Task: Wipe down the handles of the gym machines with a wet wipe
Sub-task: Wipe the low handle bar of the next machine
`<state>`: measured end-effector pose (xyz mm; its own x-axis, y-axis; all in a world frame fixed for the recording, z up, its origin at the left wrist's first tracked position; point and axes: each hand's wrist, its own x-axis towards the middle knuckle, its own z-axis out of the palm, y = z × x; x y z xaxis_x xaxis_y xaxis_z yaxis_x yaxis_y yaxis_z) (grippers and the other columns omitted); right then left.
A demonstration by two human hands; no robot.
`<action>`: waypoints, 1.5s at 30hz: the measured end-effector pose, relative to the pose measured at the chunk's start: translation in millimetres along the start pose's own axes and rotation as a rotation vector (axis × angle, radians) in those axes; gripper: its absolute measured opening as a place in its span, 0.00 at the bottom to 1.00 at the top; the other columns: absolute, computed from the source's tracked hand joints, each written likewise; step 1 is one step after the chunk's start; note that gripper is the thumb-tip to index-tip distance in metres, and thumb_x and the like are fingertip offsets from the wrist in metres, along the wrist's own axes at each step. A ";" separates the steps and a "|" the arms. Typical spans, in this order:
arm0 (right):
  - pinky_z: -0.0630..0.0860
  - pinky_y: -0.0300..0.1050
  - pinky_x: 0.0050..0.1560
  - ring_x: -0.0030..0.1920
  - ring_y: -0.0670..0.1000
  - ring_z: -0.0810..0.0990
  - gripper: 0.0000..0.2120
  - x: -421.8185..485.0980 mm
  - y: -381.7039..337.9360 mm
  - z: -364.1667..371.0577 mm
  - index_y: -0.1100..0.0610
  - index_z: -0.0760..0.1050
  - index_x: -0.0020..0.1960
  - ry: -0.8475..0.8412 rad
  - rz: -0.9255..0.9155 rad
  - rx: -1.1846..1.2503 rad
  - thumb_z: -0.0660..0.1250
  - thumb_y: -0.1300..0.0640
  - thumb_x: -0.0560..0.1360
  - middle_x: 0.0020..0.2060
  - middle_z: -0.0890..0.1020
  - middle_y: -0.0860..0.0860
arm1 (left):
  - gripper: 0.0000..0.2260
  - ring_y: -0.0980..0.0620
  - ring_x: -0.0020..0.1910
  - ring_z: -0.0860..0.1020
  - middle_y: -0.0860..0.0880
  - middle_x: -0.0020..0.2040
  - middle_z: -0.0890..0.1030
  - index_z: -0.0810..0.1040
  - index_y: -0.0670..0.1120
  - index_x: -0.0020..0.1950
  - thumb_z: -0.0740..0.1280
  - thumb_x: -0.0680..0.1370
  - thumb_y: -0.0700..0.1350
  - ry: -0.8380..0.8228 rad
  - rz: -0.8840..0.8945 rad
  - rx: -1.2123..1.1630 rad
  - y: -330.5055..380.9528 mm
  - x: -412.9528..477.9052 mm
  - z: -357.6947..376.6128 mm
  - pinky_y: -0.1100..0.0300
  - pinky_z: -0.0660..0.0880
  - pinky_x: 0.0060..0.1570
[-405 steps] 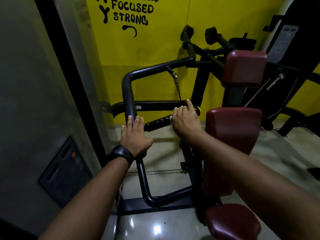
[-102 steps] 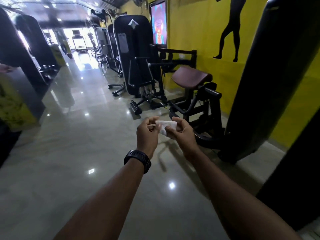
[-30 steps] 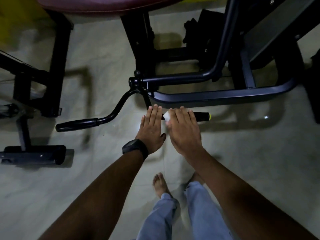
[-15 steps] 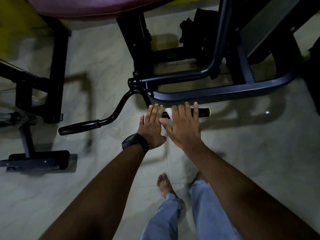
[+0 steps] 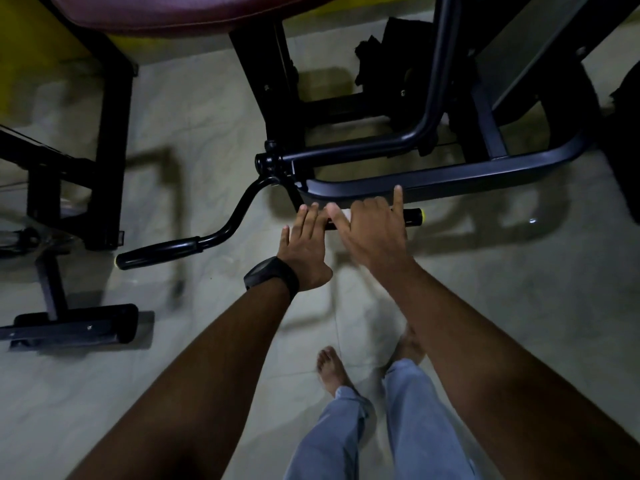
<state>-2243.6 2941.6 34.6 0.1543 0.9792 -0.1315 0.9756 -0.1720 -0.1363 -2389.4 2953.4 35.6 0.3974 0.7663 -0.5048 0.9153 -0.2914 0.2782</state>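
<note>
The curl bar (image 5: 242, 209) hung low over the tiled floor (image 5: 519, 289), in front of the black machine frame (image 5: 450, 174) and below the maroon pad (image 5: 173, 8). Its long axis ran roughly across the view. The right grip (image 5: 410, 217) lay near level with its yellow-capped end pointing right. The left grip (image 5: 159, 252) sloped down towards the lower left, well apart from both hands.

The right hand (image 5: 374, 230) lay back-up over the right grip, forearm reaching in from the lower right. Its middle fingers were curled over the grip and clasped it; the little finger stood out straight towards the frame tube and the thumb pointed left. A pale sliver of the wet wipe (image 5: 344, 213) showed at the bar between thumb and fingers — the rest was hidden under the hand.

The left hand (image 5: 304, 244) lay flat and relaxed, back up, fingers straight and together, their tips touching the bar just left of the right hand. It held nothing. A black watch (image 5: 272, 277) sat on that wrist.

Below the arms, a bare foot (image 5: 330, 370) and blue trouser legs (image 5: 408, 427) stood on the tiles; the second foot was largely hidden behind the right forearm.
</note>
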 end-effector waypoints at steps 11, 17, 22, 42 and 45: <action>0.45 0.60 0.79 0.80 0.60 0.52 0.37 -50.2 9.9 40.1 0.59 0.55 0.80 0.201 -0.110 -0.038 0.50 0.35 0.81 0.79 0.58 0.59 | 0.48 0.47 0.80 0.35 0.48 0.82 0.37 0.38 0.48 0.81 0.69 0.73 0.45 0.016 0.041 -0.029 -2.0 -1.1 1.7 0.42 0.42 0.77; 0.49 0.61 0.78 0.81 0.58 0.48 0.38 -62.8 4.1 54.8 0.60 0.50 0.81 0.244 -0.094 -0.018 0.51 0.35 0.82 0.80 0.51 0.59 | 0.49 0.47 0.80 0.35 0.48 0.82 0.37 0.37 0.47 0.81 0.69 0.73 0.46 0.025 0.050 0.005 -3.5 -1.4 2.3 0.42 0.42 0.77; 0.53 0.61 0.77 0.80 0.58 0.49 0.37 -68.5 4.5 62.9 0.60 0.52 0.81 0.273 -0.092 -0.020 0.51 0.36 0.83 0.80 0.51 0.58 | 0.49 0.47 0.80 0.35 0.48 0.81 0.36 0.36 0.47 0.81 0.70 0.73 0.47 0.019 0.048 0.006 -3.6 -1.0 3.5 0.41 0.42 0.76; 0.49 0.65 0.76 0.59 0.58 0.77 0.35 -8.5 6.9 7.5 0.58 0.77 0.57 0.070 0.034 -0.023 0.42 0.34 0.81 0.53 0.81 0.57 | 0.52 0.48 0.79 0.33 0.50 0.81 0.35 0.36 0.49 0.81 0.71 0.70 0.45 0.012 -0.005 0.024 -0.1 0.8 5.4 0.42 0.42 0.77; 0.52 0.64 0.77 0.58 0.57 0.76 0.31 -17.2 15.1 10.5 0.56 0.75 0.57 0.083 -0.023 -0.046 0.45 0.35 0.81 0.52 0.80 0.55 | 0.52 0.48 0.79 0.33 0.50 0.81 0.35 0.36 0.49 0.81 0.72 0.70 0.46 -0.012 0.012 0.032 -1.1 -0.7 4.0 0.41 0.42 0.78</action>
<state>-2233.1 2921.0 24.5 0.1423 0.9887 -0.0472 0.9849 -0.1462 -0.0928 -2390.3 2950.8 32.3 0.4089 0.7559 -0.5112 0.9120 -0.3190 0.2578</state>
